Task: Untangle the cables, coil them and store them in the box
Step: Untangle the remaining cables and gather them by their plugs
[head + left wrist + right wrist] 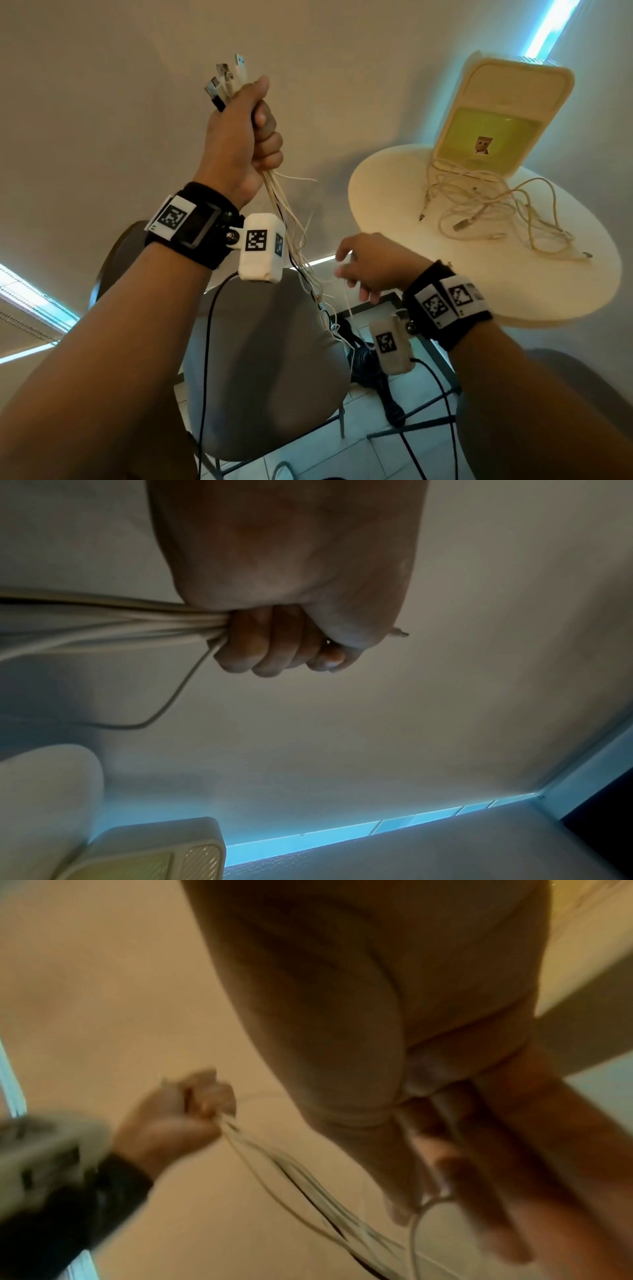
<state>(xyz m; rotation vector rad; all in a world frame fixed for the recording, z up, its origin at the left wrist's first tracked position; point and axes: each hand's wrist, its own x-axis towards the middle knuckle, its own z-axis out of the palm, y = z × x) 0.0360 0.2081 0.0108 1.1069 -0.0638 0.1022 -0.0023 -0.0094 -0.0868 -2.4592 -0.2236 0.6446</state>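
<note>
My left hand point(246, 137) is raised high and grips a bundle of white cables point(291, 222) with one dark strand; several USB plugs point(226, 78) stick out above the fist. The bundle hangs down tangled past my wrist. In the left wrist view the fingers point(274, 642) curl tight round the cables point(120, 623). Lower and to the right, my right hand point(370, 263) pinches one thin white cable point(347, 294) pulled out of the hanging bundle; the blurred right wrist view shows it looping by the fingertips point(428, 1202). The open box point(493, 137) stands with its lid up.
The box sits on a round white table point(411, 192) at the right, beside a loose heap of more white cables point(496, 212). A grey chair point(267, 359) stands below my hands. Black camera leads point(205, 342) dangle from both wrists.
</note>
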